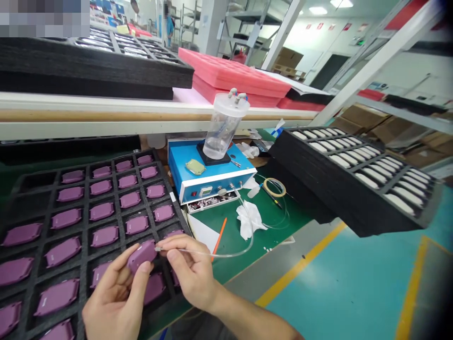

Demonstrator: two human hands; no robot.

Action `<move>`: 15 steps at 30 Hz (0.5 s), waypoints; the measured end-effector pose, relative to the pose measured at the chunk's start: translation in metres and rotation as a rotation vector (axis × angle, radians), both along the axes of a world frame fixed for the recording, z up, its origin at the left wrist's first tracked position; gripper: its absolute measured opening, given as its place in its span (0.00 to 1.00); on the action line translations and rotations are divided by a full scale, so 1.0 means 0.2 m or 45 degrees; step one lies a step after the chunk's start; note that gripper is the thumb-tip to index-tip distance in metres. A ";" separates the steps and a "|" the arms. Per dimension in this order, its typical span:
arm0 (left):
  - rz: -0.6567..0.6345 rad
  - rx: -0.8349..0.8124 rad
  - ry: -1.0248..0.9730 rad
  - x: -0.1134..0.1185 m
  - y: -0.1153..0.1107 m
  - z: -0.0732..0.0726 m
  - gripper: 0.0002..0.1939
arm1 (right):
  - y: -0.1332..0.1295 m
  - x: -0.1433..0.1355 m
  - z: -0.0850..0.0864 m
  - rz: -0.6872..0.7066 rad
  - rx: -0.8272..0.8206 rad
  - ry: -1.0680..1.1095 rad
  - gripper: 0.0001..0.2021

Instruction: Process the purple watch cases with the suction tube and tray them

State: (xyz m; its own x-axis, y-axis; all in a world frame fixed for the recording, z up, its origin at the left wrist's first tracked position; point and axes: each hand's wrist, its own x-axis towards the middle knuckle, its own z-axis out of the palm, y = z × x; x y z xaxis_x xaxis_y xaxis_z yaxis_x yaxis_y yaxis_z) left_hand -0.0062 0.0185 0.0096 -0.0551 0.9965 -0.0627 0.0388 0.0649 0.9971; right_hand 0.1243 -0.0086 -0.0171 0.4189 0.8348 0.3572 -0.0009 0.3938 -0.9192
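Purple plastic is nearest the fingers in the head view: a case (142, 256) is held up in the left hand (118, 288), over the near part of a black tray (35, 182). The left hand is curled, its thumb and fingers closed on the case's edges. The right hand (193, 271) is pinched tight on the end of a clear tube (226, 255), the thumb against the fingers. Its small tip (158, 249) is at the case's right end; whether it goes in, I cannot tell.

More purple cases lie in rows across the tray, each in its own compartment. From the right hand, the tube runs right, then bends up past a tissue (249, 219) towards the front of a blue box (212, 177). On the box are a clear jar (224, 127) on a black base and, to its left, a pale green case (195, 166). An orange stick (220, 236) lies on the green counter (230, 268), beside white paper (203, 231).

Further right, pale pieces (368, 182) fill a black stack (318, 184). Above the box, a shelf (88, 113) carries pink foam (240, 78).
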 end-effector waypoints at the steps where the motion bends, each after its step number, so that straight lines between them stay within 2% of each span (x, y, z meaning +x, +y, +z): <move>1: 0.003 0.001 0.005 0.00 0.00 0.00 0.22 | 0.00 0.00 0.00 -0.002 -0.005 -0.004 0.10; 15: 0.019 0.003 -0.017 0.00 0.00 0.01 0.22 | 0.00 0.00 0.00 -0.007 -0.019 -0.022 0.11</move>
State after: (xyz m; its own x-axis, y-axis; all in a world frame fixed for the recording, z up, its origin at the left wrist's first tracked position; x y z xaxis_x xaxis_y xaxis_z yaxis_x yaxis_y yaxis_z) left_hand -0.0062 0.0189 0.0111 -0.0695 0.9957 -0.0612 0.0242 0.0630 0.9977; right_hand 0.1238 -0.0088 -0.0172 0.4176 0.8377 0.3519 0.0171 0.3800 -0.9248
